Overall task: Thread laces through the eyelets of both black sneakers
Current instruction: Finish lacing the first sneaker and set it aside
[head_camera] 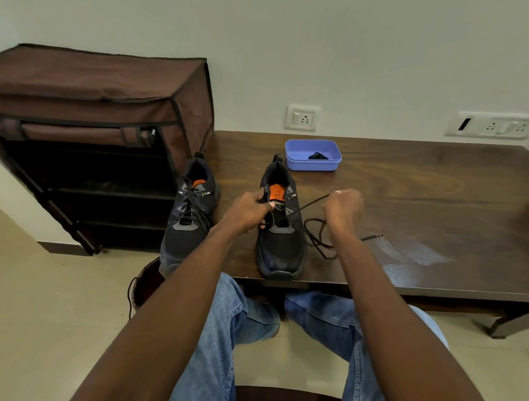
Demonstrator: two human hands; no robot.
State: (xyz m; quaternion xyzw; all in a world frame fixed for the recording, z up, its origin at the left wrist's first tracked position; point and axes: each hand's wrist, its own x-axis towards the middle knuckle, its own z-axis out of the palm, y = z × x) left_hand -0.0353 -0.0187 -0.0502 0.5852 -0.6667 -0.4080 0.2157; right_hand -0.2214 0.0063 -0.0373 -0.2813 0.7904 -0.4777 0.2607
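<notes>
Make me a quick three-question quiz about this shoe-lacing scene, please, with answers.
1. True or false: the left sneaker already has laces through its eyelets.
2. What is the right hand pulling?
A. a sock
B. a black lace
C. the blue tray
3. The left hand grips the ____ sneaker.

Key: 1 true; 2 B; 3 right.

Home room: fabric shoe rack (89, 128)
</notes>
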